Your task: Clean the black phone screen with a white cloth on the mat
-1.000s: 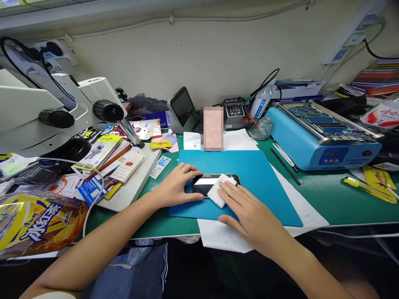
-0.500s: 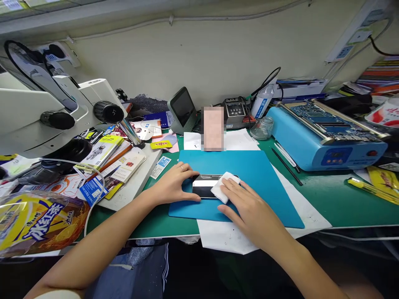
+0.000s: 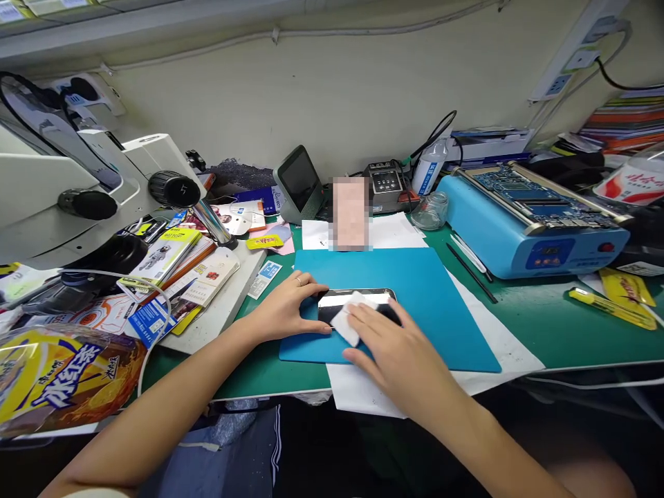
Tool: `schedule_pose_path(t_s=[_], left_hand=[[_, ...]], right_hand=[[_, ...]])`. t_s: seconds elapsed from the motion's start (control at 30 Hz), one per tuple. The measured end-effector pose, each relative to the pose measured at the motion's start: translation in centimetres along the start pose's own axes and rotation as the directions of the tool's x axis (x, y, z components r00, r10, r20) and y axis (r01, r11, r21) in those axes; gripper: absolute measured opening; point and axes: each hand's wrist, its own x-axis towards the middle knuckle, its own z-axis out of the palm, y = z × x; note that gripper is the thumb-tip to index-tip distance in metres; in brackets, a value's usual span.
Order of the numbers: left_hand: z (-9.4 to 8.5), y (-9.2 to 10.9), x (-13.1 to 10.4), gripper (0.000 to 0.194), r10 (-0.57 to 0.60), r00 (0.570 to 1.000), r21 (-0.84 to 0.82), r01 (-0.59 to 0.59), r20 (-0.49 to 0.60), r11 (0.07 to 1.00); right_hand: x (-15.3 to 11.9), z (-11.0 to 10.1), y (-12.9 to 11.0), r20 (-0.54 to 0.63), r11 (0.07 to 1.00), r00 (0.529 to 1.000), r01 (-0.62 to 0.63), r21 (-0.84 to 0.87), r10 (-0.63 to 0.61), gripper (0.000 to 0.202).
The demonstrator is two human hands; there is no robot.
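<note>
A dark, glossy smartphone (image 3: 325, 308) lies flat on the blue mat (image 3: 436, 304). My left hand (image 3: 288, 308) grips its left end, thumb on the near edge and fingers on the far edge. Under the fingers of my right hand (image 3: 397, 349) is a folded white wipe (image 3: 345, 326), pressed onto the middle of the screen. The right fingers cover part of the wipe and the phone's right end.
A microscope (image 3: 179, 188) stands left, by booklets (image 3: 171, 256) and a drink bottle (image 3: 67, 380). Behind the mat are a pixelated upright panel (image 3: 351, 214), a small screen (image 3: 298, 183) and a glass jar (image 3: 430, 210). A blue machine (image 3: 539, 242) carrying circuit boards sits right.
My right hand has slid the wipe leftward across the phone screen, uncovering the phone's upper right corner. My left hand keeps its hold. The whole view has shifted slightly.
</note>
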Motion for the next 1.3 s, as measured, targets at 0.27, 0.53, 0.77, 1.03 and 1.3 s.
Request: schedule_pose_path(t_s=[0.27, 0.53, 0.77, 1.03, 1.3], left_hand=[[-0.1, 0.2, 0.1, 0.067, -0.018, 1.000, 0.005, 0.018, 0.013, 1.000], [0.0, 0.2, 0.0, 0.067, -0.028, 0.999, 0.017, 0.028, 0.016, 0.999], [-0.2, 0.5, 0.0, 0.067, -0.044, 0.998, 0.038, 0.043, 0.038, 0.998], [0.0, 0.2, 0.0, 0.066, -0.041, 0.998, 0.036, 0.040, 0.036, 0.999], [0.0, 0.1, 0.1, 0.067, -0.011, 1.000, 0.046, 0.010, 0.028, 0.999]], right_hand=[[-2.5, -0.8, 3.1, -0.061, 0.989, 0.998, -0.024, -0.144, 0.016, 0.047], [0.3, -1.3, 2.5, 0.015, 0.998, 0.999, -0.037, -0.058, 0.038, 0.044], [-0.9, -1.9, 2.3, 0.049, 0.998, 0.998, -0.022, -0.065, 0.025, 0.046], [1.3, -1.6, 2.5, 0.069, 0.998, 0.996, -0.060, 0.016, 0.059, 0.042], [-1.4, -1.0, 1.8, 0.038, 0.998, 0.998, -0.042, -0.057, 0.044, 0.045]])
